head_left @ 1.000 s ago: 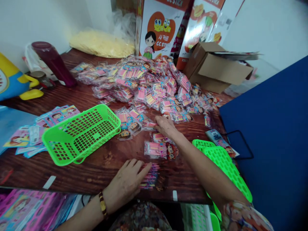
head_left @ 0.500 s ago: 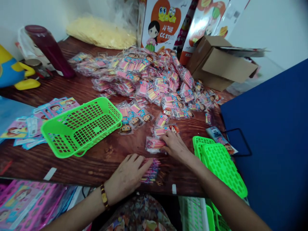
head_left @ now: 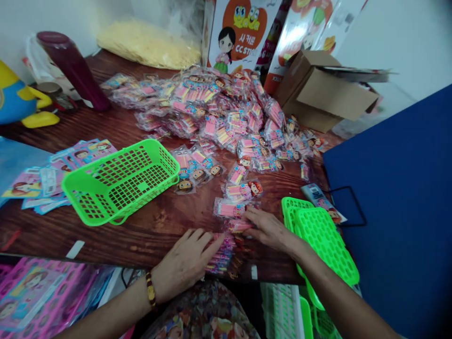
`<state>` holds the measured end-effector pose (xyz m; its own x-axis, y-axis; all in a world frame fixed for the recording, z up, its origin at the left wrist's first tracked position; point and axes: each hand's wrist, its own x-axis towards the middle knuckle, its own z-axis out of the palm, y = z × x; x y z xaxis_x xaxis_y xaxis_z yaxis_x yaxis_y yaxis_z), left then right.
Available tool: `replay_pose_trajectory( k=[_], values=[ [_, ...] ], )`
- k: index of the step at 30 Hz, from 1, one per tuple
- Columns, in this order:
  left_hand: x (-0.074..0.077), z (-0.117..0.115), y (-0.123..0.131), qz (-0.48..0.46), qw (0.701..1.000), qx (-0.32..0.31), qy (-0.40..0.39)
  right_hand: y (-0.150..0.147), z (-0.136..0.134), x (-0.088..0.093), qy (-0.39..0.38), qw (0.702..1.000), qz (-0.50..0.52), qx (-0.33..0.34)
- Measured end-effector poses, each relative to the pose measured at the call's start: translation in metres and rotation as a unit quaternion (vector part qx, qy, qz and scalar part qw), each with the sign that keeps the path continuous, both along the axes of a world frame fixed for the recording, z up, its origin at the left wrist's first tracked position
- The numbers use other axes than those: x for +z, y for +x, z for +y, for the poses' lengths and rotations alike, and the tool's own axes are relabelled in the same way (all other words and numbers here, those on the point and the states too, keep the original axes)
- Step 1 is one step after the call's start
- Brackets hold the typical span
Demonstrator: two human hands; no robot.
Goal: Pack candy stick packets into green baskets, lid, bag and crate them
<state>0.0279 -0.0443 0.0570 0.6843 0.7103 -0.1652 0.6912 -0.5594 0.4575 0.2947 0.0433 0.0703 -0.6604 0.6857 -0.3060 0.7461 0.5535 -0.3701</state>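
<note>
Close to the near edge of the table [head_left: 148,240], the left hand [head_left: 183,264] lies flat with its fingers together, pinning a stack of pink packets [head_left: 221,255]. The right hand [head_left: 269,229] is also flat, its fingertips resting on a single packet [head_left: 237,226]. That packet lies crosswise, just beyond the stack and nearer the right hand.

The only legible print is on the display carton [head_left: 226,19] at the back of the table, whose orange heart [head_left: 243,21] carries white Korean lettering, roughly "시커몬", above "CC STI" with its end hidden, while print on the packets [head_left: 219,113] is too small to read.
</note>
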Motion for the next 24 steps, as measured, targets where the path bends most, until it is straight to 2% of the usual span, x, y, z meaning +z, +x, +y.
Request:
replay_pose_trajectory(
  k=[5, 10, 13, 19, 24],
  values=[
    [0.002, 0.001, 0.001, 0.015, 1.000, -0.008, -0.021, -0.018, 0.012, -0.009, 0.038, 0.998, -0.046, -0.032],
    [0.000, 0.002, 0.000, 0.007, 1.000, -0.001, -0.029, -0.033, 0.009, -0.012, 0.121, 0.986, -0.115, -0.011],
    [0.000, 0.002, 0.000, 0.006, 0.999, 0.001, -0.040, -0.030, 0.005, -0.014, 0.146, 0.985, -0.096, -0.011],
    [0.000, 0.002, 0.001, 0.011, 0.999, -0.001, -0.039, -0.025, 0.007, -0.021, 0.143, 0.988, -0.062, -0.014],
    [-0.003, 0.000, 0.000, 0.013, 1.000, 0.002, -0.027, -0.021, -0.007, -0.029, 0.185, 0.982, -0.031, -0.010]
  ],
)
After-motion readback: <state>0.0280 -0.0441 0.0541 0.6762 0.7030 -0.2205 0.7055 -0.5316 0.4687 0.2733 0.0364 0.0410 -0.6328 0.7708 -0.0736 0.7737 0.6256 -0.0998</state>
